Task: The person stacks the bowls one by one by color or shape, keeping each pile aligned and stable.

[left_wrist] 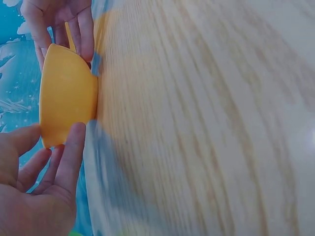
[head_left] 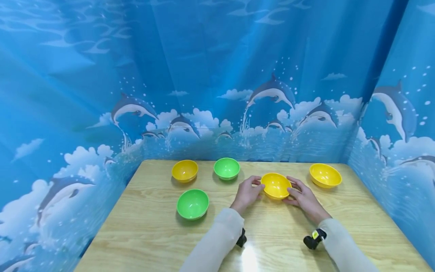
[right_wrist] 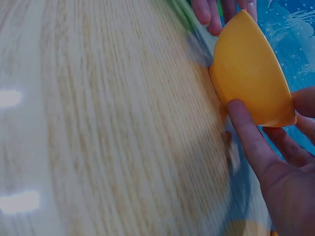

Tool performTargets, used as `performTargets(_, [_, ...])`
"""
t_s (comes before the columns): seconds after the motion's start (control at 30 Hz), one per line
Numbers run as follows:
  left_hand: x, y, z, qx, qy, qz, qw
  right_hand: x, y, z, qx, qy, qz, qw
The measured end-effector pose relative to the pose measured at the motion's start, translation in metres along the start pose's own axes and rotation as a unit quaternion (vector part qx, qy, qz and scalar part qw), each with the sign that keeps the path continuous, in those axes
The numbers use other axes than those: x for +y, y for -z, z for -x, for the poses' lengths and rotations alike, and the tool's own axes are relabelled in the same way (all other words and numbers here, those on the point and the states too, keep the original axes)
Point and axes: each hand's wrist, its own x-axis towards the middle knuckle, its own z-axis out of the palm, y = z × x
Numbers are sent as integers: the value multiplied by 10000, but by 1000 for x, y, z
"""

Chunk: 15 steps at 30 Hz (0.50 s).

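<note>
Between both hands is a yellow bowl (head_left: 276, 186), its opening facing up, at the right-centre of the table. My left hand (head_left: 247, 193) holds its left side, thumb at the rim and fingers along the outer wall. On the opposite side my right hand (head_left: 305, 199) grips the bowl in the same way. The left wrist view shows the bowl's smooth outer wall (left_wrist: 69, 93) with its base right at the tabletop. In the right wrist view the right forefinger (right_wrist: 246, 128) lies against the lower wall of the bowl.
Two green bowls, one at the back (head_left: 226, 169) and one nearer (head_left: 192, 204), stand left of the hands. An orange-yellow bowl (head_left: 185, 171) is at the back left, another yellow bowl (head_left: 325, 175) at the back right. A dolphin-print curtain (head_left: 210, 83) borders the wooden table (head_left: 142, 234).
</note>
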Motion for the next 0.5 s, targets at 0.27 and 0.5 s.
performTargets(0.27, [2, 1, 2, 12, 237, 589, 9980, 2, 0, 4, -76, 53, -191, 9998])
performTargets(0.5, [5, 3, 2, 30, 536, 802, 9953, 2, -1, 8, -91, 85, -213, 9997])
